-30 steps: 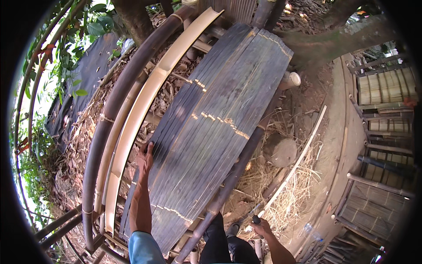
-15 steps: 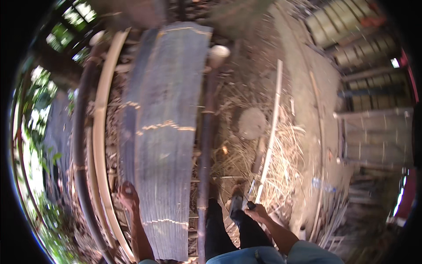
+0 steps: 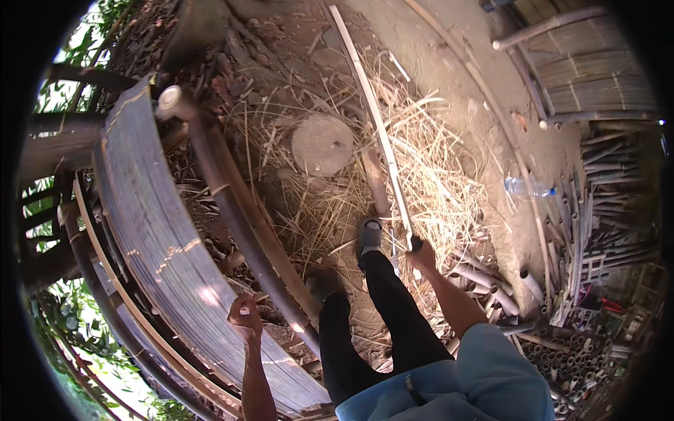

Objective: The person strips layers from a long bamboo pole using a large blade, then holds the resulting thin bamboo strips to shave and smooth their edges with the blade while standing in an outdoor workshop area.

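My left hand (image 3: 246, 313) is closed in a fist over the near part of a long grey slatted bamboo bench top (image 3: 158, 210). A small pale spot shows among its fingers; what they hold, if anything, is too small to make out. My right hand (image 3: 424, 259), off to the right, is wrapped round the dark handle of a knife (image 3: 415, 243); its blade is hardly visible. Just beyond that fist ends a long pale bamboo strip (image 3: 375, 116), which seems to lie on the ground.
A round wooden stump (image 3: 322, 144) stands amid straw-like shavings (image 3: 435, 165). A dark bamboo pole (image 3: 235, 196) edges the bench. At right are a clear plastic bottle (image 3: 528, 186), cut bamboo tubes (image 3: 579, 365) and stacked poles (image 3: 611, 168). My feet are near the stump.
My view has swung right, so the bench now slants at the left and the stump lies further left in view. My left fist now appears over the bench top; the right still grips the knife.
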A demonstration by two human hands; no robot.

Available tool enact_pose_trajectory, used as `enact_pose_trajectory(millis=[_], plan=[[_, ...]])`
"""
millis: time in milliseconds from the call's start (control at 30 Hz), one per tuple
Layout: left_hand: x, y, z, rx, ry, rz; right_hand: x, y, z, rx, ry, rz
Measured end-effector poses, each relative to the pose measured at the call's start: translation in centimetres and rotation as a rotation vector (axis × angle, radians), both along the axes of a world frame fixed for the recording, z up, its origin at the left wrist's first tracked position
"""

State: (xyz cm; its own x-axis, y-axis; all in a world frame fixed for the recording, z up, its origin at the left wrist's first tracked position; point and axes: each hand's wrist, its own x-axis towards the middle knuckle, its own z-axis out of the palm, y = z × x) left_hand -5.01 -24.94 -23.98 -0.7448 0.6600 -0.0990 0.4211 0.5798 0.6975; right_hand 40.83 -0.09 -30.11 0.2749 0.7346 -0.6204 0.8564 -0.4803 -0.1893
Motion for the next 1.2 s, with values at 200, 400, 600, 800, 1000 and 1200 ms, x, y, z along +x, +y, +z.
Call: enact_pose_trajectory(millis=[200, 400, 600, 800, 1000, 1200], plan=[[7.1, 9.2, -4.6, -0.089, -0.131, -0.228, 2.1, 11.7, -13.5, 0.177, 0.021, -0.124], [12.5, 14.2, -12.1, -0.244, -0.164, -0.287, 2.8, 19.9, -26.3, 0.229, 0.074, -0.131], [15.3, 16.6, -16.0, -0.378, -0.217, -0.321, 3.9, 21.1, -34.3, 0.399, 0.112, -0.177], [15.1, 19.5, -16.3, -0.357, -0.206, -0.386, 4.4, 20.5, -35.4, 0.245, 0.040, -0.208], [14.5, 24.6, -14.0, -0.347, -0.313, -0.412, 5.7, 21.1, -29.9, 0.118, 0.097, -0.249], [15.3, 30.3, -8.5, -0.315, -0.552, -0.446, 9.1, 18.1, -15.6, 0.058, 0.210, -0.159]])
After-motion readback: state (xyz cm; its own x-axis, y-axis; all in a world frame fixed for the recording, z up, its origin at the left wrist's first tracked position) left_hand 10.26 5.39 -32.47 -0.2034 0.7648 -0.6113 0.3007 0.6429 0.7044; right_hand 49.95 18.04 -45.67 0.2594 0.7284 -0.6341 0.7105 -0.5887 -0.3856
